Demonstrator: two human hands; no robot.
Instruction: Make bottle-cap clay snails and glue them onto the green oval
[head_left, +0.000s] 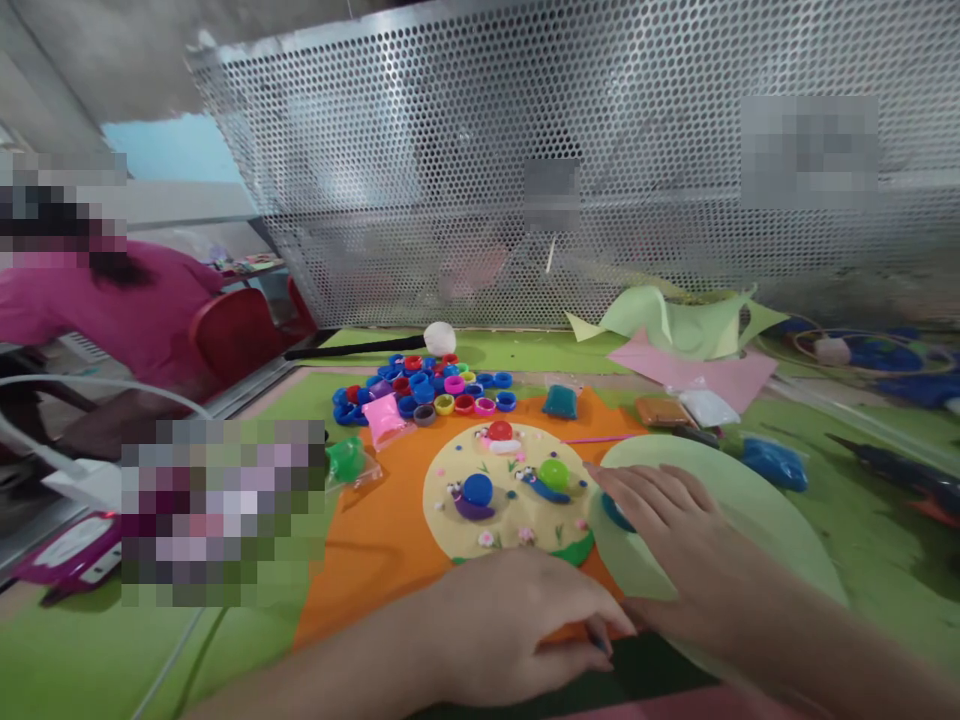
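Observation:
My right hand (679, 540) lies flat, fingers stretched out, on a pale green paper disc (750, 510) that overlaps the right side of an orange sheet (375, 540). A blue cap (616, 513) peeks out under its fingertips. My left hand (517, 620) rests at the orange sheet's near edge, fingers curled, pinching a small dark thing (600, 642) that I cannot make out. On the orange sheet lies a cream disc (465, 520) with clay snails carrying blue (478, 489), green (553, 473) and red (500, 431) caps.
A heap of coloured bottle caps (420, 390) and clay packets (384, 416) lies behind the sheet. Pink and green paper (690, 340) lies at the right, a glue gun (900, 470) at the far right. A perforated metal screen (525, 150) closes the back. A person in pink (112, 300) sits at the left.

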